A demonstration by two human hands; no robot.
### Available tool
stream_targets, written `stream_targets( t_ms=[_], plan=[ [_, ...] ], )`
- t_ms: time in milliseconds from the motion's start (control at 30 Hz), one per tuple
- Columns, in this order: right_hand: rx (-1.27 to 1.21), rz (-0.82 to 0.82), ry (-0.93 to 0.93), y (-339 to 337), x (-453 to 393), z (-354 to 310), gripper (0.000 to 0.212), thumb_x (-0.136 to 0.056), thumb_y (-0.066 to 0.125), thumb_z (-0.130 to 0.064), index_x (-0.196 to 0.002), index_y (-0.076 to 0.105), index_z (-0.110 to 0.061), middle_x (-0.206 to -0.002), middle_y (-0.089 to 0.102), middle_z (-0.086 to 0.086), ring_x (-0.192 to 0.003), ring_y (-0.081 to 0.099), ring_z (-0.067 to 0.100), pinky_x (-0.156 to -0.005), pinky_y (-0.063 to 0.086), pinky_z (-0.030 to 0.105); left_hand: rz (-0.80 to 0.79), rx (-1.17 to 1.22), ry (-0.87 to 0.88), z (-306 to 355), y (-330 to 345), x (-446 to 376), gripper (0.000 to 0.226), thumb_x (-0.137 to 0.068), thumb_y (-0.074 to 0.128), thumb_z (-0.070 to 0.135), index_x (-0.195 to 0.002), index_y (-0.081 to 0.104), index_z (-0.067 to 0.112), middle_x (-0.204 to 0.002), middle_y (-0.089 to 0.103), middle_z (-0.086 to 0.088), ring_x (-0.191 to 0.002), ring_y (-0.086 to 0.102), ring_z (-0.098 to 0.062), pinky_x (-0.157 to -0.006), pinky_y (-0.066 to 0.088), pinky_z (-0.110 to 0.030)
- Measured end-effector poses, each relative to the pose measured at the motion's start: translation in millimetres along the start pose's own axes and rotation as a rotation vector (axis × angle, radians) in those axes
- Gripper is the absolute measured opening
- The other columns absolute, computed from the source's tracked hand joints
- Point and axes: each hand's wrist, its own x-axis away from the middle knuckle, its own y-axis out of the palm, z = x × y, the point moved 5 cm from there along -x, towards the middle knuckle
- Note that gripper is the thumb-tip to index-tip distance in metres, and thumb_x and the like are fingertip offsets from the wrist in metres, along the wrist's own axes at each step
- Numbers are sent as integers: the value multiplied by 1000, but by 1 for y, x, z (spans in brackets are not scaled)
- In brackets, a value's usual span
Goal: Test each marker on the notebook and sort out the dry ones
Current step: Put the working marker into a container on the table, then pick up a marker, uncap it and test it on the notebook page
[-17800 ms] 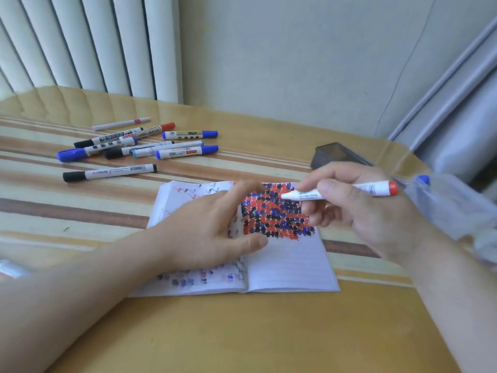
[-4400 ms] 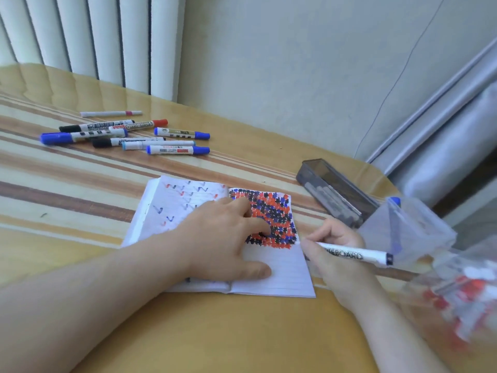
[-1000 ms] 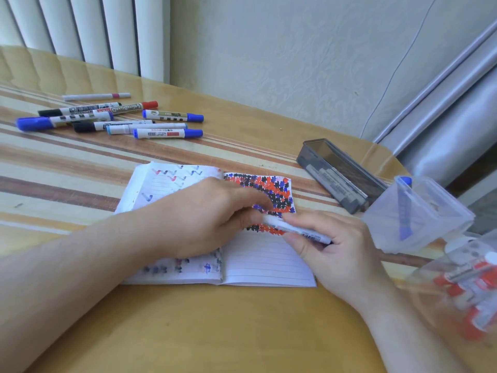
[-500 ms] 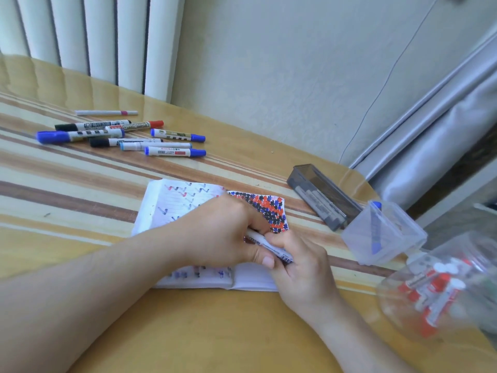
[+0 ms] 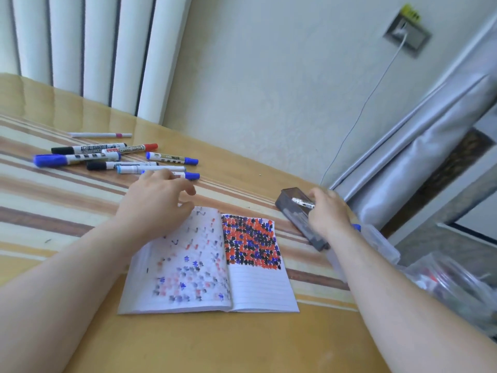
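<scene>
From the head view, the right hand (image 5: 326, 214) is gripping a white marker (image 5: 302, 202) over the dark grey tray (image 5: 293, 215), right of the open notebook (image 5: 209, 262). The left hand (image 5: 154, 203) is hovering at the notebook's far left corner, fingers loosely curled and holding nothing. A cluster of capped markers (image 5: 118, 158) is lying far left on the striped table (image 5: 188, 340).

Left hand (image 5: 156, 200) loosely curled; right hand (image 5: 326, 211) apparently gripping.
</scene>
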Motion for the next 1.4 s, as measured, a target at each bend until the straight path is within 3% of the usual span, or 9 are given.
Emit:
stream_targets(
  t_ms=[200, 333, 633, 800, 1000, 1100, 1167, 1267, 1400],
  plan=[
    [-302, 89, -274, 24, 44, -39, 34, -96, 50, -2, -113, 69, -24, -119, 51, -7, -122, 40, 22, -100, 31, 33, -1, -106, -194, -33, 6, -5, 51, -91, 52, 48, -141, 46, 43, -149, 41, -2, -138, 32, -32, -114, 29, -51],
    [-613, 6, -294, 48, 87, -46, 22, -101, 57, -16, -106, 69, -34, -113, 53, -24, -108, 54, 1, -95, 46, 29, -26, -162, -258, -41, 12, -10, 59, -89, 47, 47, -147, 36, 39, -154, 36, -2, -142, 29, -33, -116, 25, -53],
    [-846, 31, -192, 45, 83, -18, 19, -95, 69, -18, -91, 70, -36, -92, 64, -8, -80, 57, 8, -66, 42, 27, 31, -294, -326, -31, 7, -17, 42, -94, 48, 58, -129, 58, 38, -129, 40, -7, -128, 33, -35, -108, 30, -50],
    [-803, 133, -336, 29, 87, -26, 23, -93, 68, -11, -94, 71, -34, -80, 63, -10, -80, 57, 10, -65, 43, 20, 38, -255, -126, -6, 1, -17, 31, -101, 44, 52, -118, 60, 31, -116, 64, 2, -110, 54, -28, -90, 43, -45],
    [-759, 170, -672, 18, 116, -65, 63, -88, 72, -20, -147, 52, -33, -79, 54, -14, -71, 52, 4, -67, 41, 17, 225, 85, 339, 101, -16, 36, 19, -91, 71, 43, -99, 65, 27, -85, 61, 15, -80, 56, -9, -67, 47, -29],
    [-770, 221, -749, 13, 125, -76, 39, -77, 63, -17, -114, 71, -25, -76, 53, -19, -69, 47, 1, -62, 43, 23, 209, 181, 609, 136, -9, 61, 28, -82, 82, 41, -92, 68, 19, -87, 59, 17, -81, 53, -7, -76, 37, -8],
    [-810, 239, -698, 9, 124, -71, 12, -79, 74, -19, -88, 67, -22, -64, 53, -12, -60, 45, 8, -54, 38, 28, 146, 182, 692, 140, -5, 62, 52, -71, 87, 51, -103, 69, 13, -99, 62, 7, -92, 54, -9, -87, 36, -10],
    [-1238, -85, -487, 12, 117, -61, 22, -90, 74, -39, -82, 62, -22, -58, 60, 2, -53, 52, 16, -51, 43, 38, 16, 186, 650, 122, 6, 52, 74, -72, 77, 61, -126, 59, 13, -122, 56, 8, -115, 52, -9, -101, 36, -19],
    [-1515, -386, -378, 18, 121, -71, 9, -90, 64, -26, -92, 57, -22, -58, 59, 8, -54, 54, 17, -52, 43, 30, -85, 177, 633, 115, 15, 53, 42, -103, 47, 51, -130, 54, 20, -110, 56, 16, -102, 52, -4, -89, 39, -15]
  ],
)
